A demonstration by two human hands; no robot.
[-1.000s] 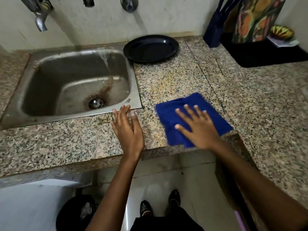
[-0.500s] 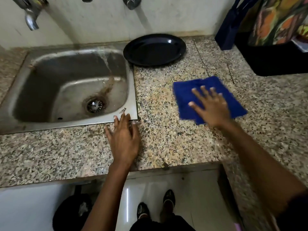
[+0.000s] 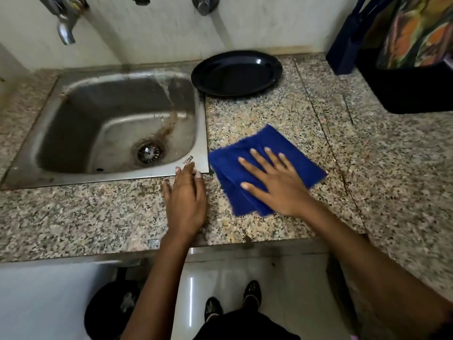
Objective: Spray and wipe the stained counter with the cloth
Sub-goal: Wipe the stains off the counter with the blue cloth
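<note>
A folded blue cloth (image 3: 259, 148) lies flat on the speckled granite counter (image 3: 269, 111), just right of the sink's front corner. My right hand (image 3: 279, 185) presses on the cloth with its palm down and fingers spread. My left hand (image 3: 186, 200) rests flat on the counter beside it, fingertips touching the sink's front rim, holding nothing. No spray bottle is in view. Brownish marks show along the counter's front edge and the seam to the right.
A stained steel sink (image 3: 61, 175) fills the left, with taps (image 3: 65, 28) on the wall above. A black plate (image 3: 236, 73) sits behind the cloth. A black tray (image 3: 416, 94) with a patterned bag stands at the back right. The counter turns toward me along the right.
My right hand slid the cloth away to the back right, then back left toward the sink corner. My left hand stayed flat by the sink rim.
</note>
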